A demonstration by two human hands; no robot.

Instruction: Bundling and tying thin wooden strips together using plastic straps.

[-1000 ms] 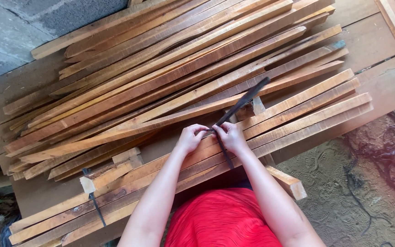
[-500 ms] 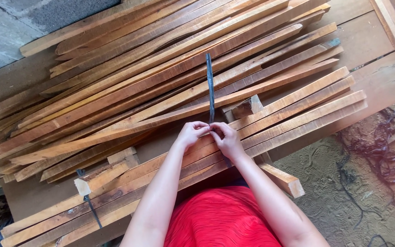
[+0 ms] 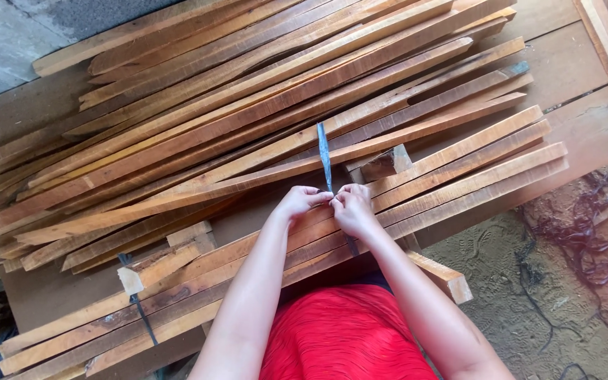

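Two hands (image 3: 328,205) pinching dark strap (image 3: 324,155), upright, pointing away

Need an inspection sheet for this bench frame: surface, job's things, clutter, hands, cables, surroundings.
Surface: wooden bench, mostly covered.
Job's things: dark strap, one end standing up from the hands; near row of wooden slats under them.
Clutter: loose slat pile; offcut block; second dark strap at the row's left end.
Hands: left hand and right hand both pinch the strap.
Cables: nothing seen.
Surroundings: dirt floor, dark strap scraps, concrete.
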